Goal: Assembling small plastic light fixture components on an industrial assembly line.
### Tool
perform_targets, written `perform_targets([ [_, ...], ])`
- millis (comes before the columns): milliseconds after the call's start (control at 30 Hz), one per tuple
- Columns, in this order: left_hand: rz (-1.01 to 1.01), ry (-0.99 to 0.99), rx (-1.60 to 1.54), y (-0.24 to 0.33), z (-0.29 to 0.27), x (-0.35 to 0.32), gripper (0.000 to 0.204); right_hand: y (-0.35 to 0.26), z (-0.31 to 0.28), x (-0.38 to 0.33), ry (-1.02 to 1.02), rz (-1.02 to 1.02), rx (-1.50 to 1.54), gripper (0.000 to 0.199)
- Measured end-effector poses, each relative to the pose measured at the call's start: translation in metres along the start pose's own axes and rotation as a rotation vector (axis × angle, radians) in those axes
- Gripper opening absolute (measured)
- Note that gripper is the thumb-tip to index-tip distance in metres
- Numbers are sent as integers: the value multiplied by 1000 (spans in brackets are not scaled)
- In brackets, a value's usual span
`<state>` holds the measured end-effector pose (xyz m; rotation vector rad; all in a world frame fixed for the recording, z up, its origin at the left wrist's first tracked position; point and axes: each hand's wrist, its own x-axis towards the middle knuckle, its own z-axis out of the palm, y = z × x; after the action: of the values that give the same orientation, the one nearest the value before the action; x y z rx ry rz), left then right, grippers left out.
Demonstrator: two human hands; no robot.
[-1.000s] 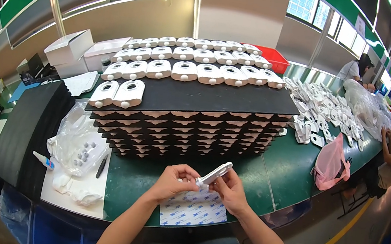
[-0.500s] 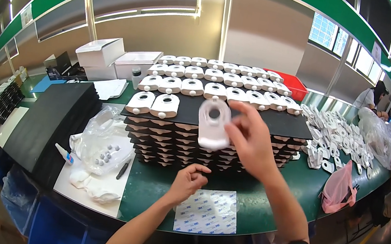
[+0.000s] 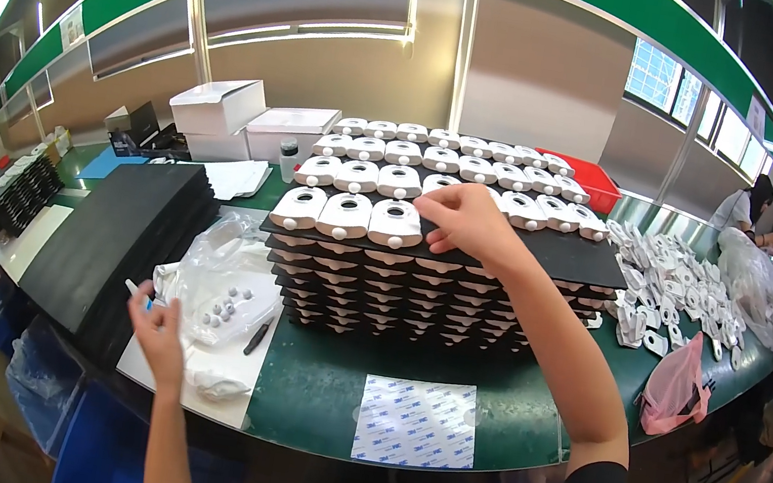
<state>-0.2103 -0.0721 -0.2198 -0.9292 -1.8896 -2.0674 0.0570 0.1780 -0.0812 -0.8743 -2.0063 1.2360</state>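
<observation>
Green counter [image 3: 521,412] lies open btwn white board [image 3: 245,370] & pink bag [image 3: 674,390], w/ a flat patterned sheet [image 3: 416,424] underneath any pass. Tray stack [image 3: 418,298] walls off ctr; bare strip atop, R of front-row white pieces [image 3: 347,218], is partly covered by R hand [image 3: 464,221]. Dark stack [image 3: 112,240] & plastic bag [image 3: 248,263] flank L hand [image 3: 158,332]; white heap [image 3: 675,285] blocks far R.

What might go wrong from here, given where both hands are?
The right hand is at the third white part from the left in the front row, close to the edge of the black sheet; a nudge might push it off.

The left hand, its grip unclear, is at a small bottle, which could tip onto the clear plastic bag.

The right forearm reaches over the layered stack; a bump could shift it.
</observation>
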Motion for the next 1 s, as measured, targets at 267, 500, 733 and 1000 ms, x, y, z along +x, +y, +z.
perform_targets([
  [267,-86,180,654,-70,-69,60,51,14,0,-83,242,-553,-85,13],
  [500,-76,244,929,-80,-62,74,46,67,13,-146,153,-641,-308,22],
  [733,-29,143,840,-79,-69,81,25,103,18,-178,128,-405,-208,13],
  [1000,-95,-375,84,81,14,-5,15,117,50,-186,-203,38,343,25],
])
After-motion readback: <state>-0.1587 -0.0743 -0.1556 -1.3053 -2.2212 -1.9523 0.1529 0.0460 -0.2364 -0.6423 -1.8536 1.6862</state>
